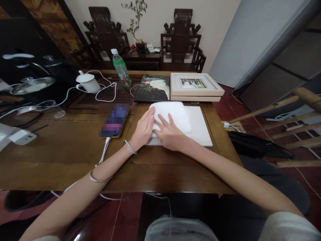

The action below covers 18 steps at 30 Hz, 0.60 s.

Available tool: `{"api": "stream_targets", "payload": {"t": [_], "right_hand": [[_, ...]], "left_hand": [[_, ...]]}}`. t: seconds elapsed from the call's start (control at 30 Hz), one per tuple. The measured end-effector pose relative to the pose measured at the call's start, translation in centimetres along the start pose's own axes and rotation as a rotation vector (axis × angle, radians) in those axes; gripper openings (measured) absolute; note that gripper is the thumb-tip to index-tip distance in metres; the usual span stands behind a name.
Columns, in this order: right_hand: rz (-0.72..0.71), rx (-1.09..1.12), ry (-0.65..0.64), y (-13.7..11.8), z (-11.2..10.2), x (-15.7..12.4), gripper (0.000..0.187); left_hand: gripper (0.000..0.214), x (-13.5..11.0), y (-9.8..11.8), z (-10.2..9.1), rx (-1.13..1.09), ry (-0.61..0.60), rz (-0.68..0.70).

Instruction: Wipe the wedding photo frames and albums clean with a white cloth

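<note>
A folded white cloth (177,115) lies on a flat white board (202,132) at the middle of the wooden table. My left hand (144,129) rests against the cloth's left edge, its fingers stretched forward and close together. On the cloth's near left part lies my right hand (170,132), with its fingers spread flat and pointing up and left. Neither hand grips the cloth; both touch it from above or the side. What lies under the cloth is hidden.
Behind the board are a dark picture panel (154,88) and stacked light wooden frames (197,87). To the left, a phone (115,120) is plugged into a white cable. A green bottle (121,68), a white lidded cup (87,82) and a clear glass (51,108) stand farther off.
</note>
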State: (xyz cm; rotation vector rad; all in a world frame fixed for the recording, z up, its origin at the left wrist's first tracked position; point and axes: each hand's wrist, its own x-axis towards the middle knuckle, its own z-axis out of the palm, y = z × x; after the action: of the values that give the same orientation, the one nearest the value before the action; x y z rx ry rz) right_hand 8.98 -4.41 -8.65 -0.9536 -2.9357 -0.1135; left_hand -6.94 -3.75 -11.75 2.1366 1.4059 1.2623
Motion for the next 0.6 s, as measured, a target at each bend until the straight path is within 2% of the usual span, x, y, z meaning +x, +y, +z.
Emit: {"api": "stream_targets", "payload": {"t": [0.17, 0.3, 0.43, 0.6], "right_hand": [[-0.200, 0.076, -0.012, -2.5, -1.3, -3.9, 0.030], [-0.279, 0.220, -0.096, -2.3, -4.0, -6.3, 0.028], [-0.159, 0.314, -0.150, 0.4, -5.7, -7.0, 0.028], [0.067, 0.216, -0.092, 5.1, -4.4, -5.1, 0.031]], "left_hand": [[0.058, -0.1, 0.2, 0.0, -0.065, 0.019, 0.027], [0.060, -0.1, 0.3, 0.1, -0.004, -0.051, -0.006], [0.056, -0.2, -0.1, 0.5, 0.064, -0.132, -0.038], [0.050, -0.5, -0.9, 1.1, 0.161, -0.248, -0.058]]}}
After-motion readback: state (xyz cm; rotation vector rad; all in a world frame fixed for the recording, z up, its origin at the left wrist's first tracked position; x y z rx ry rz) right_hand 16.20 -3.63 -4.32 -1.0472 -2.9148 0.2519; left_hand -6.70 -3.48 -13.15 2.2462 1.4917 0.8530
